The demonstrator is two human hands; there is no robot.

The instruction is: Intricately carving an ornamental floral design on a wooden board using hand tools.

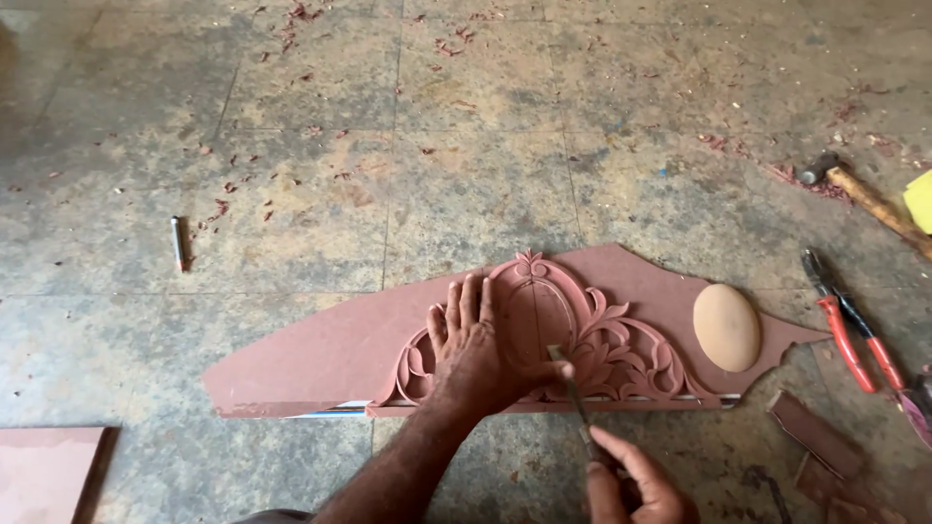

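Note:
A reddish-brown board (320,354) lies flat on the stone floor, with a carved ornament (602,340) of leaves and an oval on top of it. My left hand (476,344) presses flat on the carving's left half, fingers spread. My right hand (631,480) grips a thin metal chisel (573,393) near the bottom edge of the view. The chisel's tip rests on the carving just right of my left thumb. A smooth tan oval piece (726,327) sits on the board's right end.
Red-handled pliers (847,330) lie right of the board, with a wooden-handled hammer (869,199) farther back. Reddish offcuts (815,434) lie at the lower right, another board (44,471) at the lower left. A small metal rod (179,243) lies left. Shavings litter the floor.

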